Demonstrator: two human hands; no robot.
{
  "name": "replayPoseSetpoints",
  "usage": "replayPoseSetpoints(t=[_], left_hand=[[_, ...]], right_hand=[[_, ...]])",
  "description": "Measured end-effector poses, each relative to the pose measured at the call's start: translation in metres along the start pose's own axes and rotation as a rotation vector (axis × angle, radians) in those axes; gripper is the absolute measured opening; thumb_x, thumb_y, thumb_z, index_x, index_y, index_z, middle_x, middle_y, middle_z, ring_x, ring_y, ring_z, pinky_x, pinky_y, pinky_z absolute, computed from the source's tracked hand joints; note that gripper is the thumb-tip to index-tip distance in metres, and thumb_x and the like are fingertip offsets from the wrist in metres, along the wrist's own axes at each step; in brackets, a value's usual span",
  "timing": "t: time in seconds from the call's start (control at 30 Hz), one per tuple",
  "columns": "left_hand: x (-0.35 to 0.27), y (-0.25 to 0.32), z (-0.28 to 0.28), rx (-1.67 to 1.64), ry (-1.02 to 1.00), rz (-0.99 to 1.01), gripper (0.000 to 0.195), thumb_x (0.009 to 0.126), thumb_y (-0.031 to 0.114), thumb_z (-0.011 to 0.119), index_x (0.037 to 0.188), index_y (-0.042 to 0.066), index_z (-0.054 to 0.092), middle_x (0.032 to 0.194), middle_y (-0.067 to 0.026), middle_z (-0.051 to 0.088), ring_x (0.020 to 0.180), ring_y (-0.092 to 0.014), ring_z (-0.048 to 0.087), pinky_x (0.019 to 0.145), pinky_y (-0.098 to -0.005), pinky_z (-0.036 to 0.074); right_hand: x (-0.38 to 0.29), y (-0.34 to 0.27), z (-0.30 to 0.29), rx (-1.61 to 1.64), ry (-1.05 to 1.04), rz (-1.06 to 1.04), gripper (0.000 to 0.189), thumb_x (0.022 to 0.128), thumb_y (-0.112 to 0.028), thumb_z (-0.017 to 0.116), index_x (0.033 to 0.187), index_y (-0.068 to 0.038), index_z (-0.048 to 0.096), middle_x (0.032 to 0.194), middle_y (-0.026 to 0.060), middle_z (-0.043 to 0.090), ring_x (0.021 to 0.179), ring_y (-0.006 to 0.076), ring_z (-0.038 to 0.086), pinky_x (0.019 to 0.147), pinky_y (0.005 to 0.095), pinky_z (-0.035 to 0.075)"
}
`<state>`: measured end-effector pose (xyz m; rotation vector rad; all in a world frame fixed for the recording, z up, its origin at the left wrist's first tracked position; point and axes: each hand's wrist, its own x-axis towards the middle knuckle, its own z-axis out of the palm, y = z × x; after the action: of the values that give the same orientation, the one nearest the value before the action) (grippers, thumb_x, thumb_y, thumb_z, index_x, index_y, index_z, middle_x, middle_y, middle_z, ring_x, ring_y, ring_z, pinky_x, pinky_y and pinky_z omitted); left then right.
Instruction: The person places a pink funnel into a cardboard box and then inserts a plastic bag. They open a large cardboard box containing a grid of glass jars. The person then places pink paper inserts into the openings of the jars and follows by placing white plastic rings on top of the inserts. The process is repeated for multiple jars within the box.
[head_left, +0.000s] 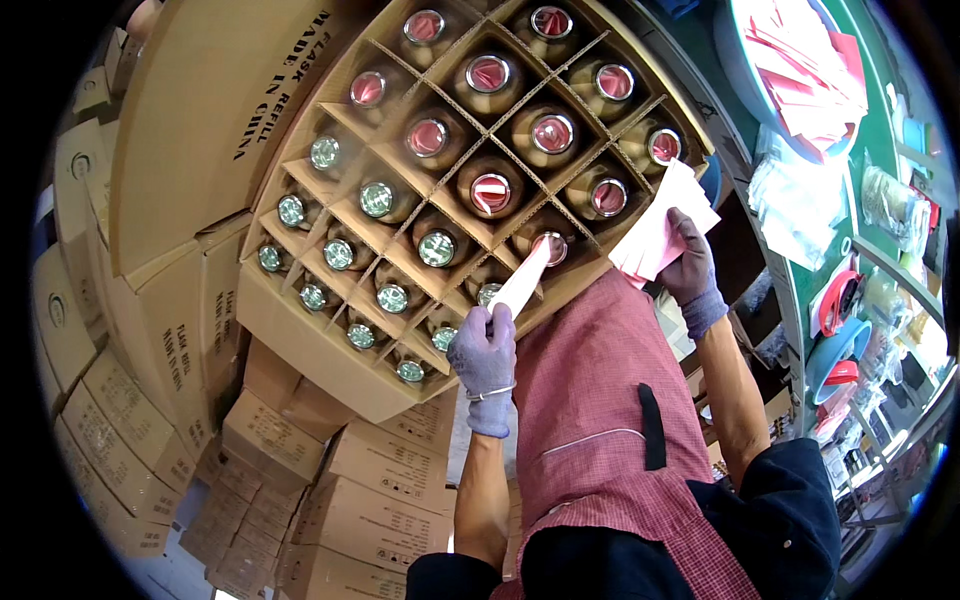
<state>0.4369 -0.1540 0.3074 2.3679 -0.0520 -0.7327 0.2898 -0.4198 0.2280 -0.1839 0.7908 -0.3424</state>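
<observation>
A divided cardboard carton (315, 367) holds several glass flask refills, one per compartment. Pinched in my gloved left hand (484, 356) is a folded pink-and-white paper slip (521, 285), its far end at the mouth of a glass flask (555, 247). My gloved right hand (686, 262) grips a fanned stack of pink paper slips (660, 225) by the carton's right edge. Pink paper shows inside the mouths of flasks in the upper and right compartments, such as this flask (553, 133). Flasks at the lower left, like this one (436, 247), show greenish mouths without pink paper.
The carton's raised flap (202, 112) stands at the left, with stacked cardboard boxes (367, 495) below and beyond. To the right, a green table (877, 45) bears a blue basin (750, 90) of pink slips, plastic bags (795, 202) and a smaller blue basin (832, 360).
</observation>
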Motion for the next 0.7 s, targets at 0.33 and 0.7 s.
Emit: replayPoseSetpoints(t=[0.33,0.7], left_hand=[[0.037,0.032,0.061,0.402,0.03,0.311,0.049,0.091,0.042,0.058,0.119,0.002,0.054,0.095,-0.0144,0.063,0.081,-0.031,0.064,0.068,-0.0427,0.051],[0.069,0.018,0.021,0.029,0.071,0.548,0.04,0.097,0.024,0.055,0.128,0.0,0.055,0.129,-0.0146,0.055,0.12,-0.028,0.05,0.102,-0.0411,0.04]], right_hand=[[-0.013,0.044,0.05,-0.093,0.038,0.059,0.026,0.09,-0.011,0.064,0.114,-0.001,0.062,0.109,0.0081,0.066,0.102,0.0209,0.063,0.094,0.037,0.051],[-0.006,0.066,0.072,-0.276,0.049,0.017,0.026,0.089,-0.009,0.063,0.112,0.004,0.06,0.11,0.0089,0.065,0.103,0.0203,0.063,0.093,0.035,0.051]])
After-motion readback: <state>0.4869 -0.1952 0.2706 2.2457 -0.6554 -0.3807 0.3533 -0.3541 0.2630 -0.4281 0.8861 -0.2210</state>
